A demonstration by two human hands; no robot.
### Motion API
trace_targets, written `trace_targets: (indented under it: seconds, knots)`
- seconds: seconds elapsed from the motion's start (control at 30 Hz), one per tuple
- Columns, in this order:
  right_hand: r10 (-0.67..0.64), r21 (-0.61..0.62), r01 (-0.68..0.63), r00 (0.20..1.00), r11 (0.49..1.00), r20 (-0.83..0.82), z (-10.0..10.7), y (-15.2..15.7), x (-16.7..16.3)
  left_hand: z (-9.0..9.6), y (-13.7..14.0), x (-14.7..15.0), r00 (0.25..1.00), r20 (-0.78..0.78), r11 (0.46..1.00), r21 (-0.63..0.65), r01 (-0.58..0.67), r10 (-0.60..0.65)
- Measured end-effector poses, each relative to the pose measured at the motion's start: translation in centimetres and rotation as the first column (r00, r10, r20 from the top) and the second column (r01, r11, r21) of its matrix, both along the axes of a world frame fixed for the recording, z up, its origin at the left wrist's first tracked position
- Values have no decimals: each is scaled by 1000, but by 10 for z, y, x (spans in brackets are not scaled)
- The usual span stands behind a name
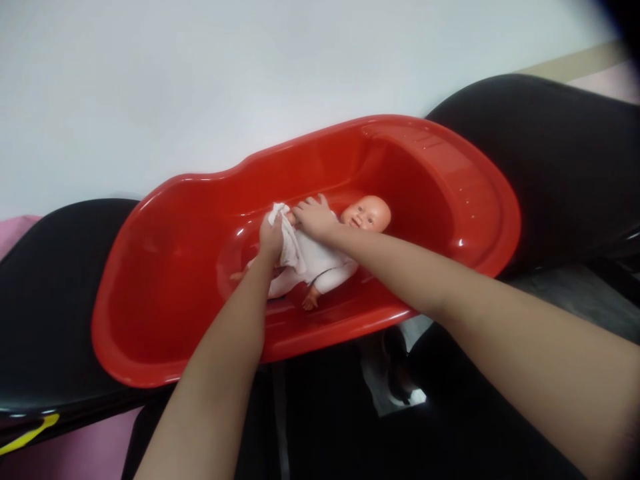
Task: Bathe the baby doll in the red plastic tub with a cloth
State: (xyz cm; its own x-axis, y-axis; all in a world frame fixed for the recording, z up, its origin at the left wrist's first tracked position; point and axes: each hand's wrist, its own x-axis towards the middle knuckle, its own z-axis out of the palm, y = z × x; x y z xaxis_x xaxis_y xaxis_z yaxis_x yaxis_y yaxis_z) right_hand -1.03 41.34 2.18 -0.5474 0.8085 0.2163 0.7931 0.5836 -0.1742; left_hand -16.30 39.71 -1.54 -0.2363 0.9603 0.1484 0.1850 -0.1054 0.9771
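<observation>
A baby doll [367,212] in white clothes lies on its back in a red baby bathtub [155,280], its head toward the right end. My left hand [271,237] is closed on a white cloth [291,245], which hangs down over the doll's middle beside its raised small hand. Just right of the cloth, my right hand [316,217] is wrapped round the doll's arm, most of which it hides. The doll's other hand [311,299] rests on the tub floor on the near side. My left forearm partly covers the doll's legs.
The tub rests across black glossy seats [45,287], with another black seat [540,147] at the right. A pale wall [200,80] rises behind. At the lower left is a yellow strip [30,433]. Dark shoes [397,373] show below the tub's near rim.
</observation>
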Motion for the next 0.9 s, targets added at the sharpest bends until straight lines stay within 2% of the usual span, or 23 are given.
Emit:
trace_targets:
  seconds: [0.1,0.27,0.4,0.6,0.73,0.9]
  knots:
    - [-12,-24,12,1000,1000,-3,-2,2,0,-1,0,-3,998,-13,998,20,-66,66]
    - [-9,-14,9,1000,1000,-18,-2,0,-1,-11,9,-14,992,94,995,55,-88,82]
    - [3,0,-3,1000,1000,-21,-4,1,-1,-6,6,-12,995,101,1000,-17,-5,7]
    - [42,12,-42,999,999,-19,-5,1,2,6,-4,-2,991,-81,992,-76,104,-110]
    - [45,-5,-45,999,999,1,-5,1,1,4,-5,-3,991,-128,997,-75,25,-34]
    - [34,-6,-33,999,999,17,-5,1,0,2,-4,-5,999,-42,997,-77,-24,21]
